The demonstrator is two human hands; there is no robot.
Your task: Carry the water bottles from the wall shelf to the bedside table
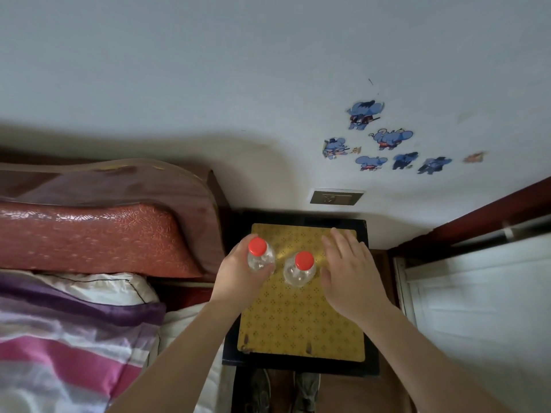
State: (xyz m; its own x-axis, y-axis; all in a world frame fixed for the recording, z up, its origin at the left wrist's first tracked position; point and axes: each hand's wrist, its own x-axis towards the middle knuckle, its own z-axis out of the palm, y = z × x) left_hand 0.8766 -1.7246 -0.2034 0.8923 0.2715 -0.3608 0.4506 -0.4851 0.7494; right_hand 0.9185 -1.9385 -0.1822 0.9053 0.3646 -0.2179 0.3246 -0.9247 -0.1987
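Two clear water bottles with red caps are over the bedside table (301, 326), whose top carries a yellow patterned mat. My left hand (238, 272) grips the left bottle (260, 254) round its body at the mat's far left. The second bottle (300, 269) stands upright on the mat just to the right of it. My right hand (348, 266) hovers beside that bottle with fingers straight and spread, a small gap between them. Whether the left bottle touches the mat I cannot tell.
A bed with a red padded headboard (98, 234) and striped bedding (68, 338) lies left of the table. The wall behind has a socket plate (335, 198) and elephant stickers (384, 138). A white door or panel (483, 308) stands at the right. Shoes (283, 391) show below.
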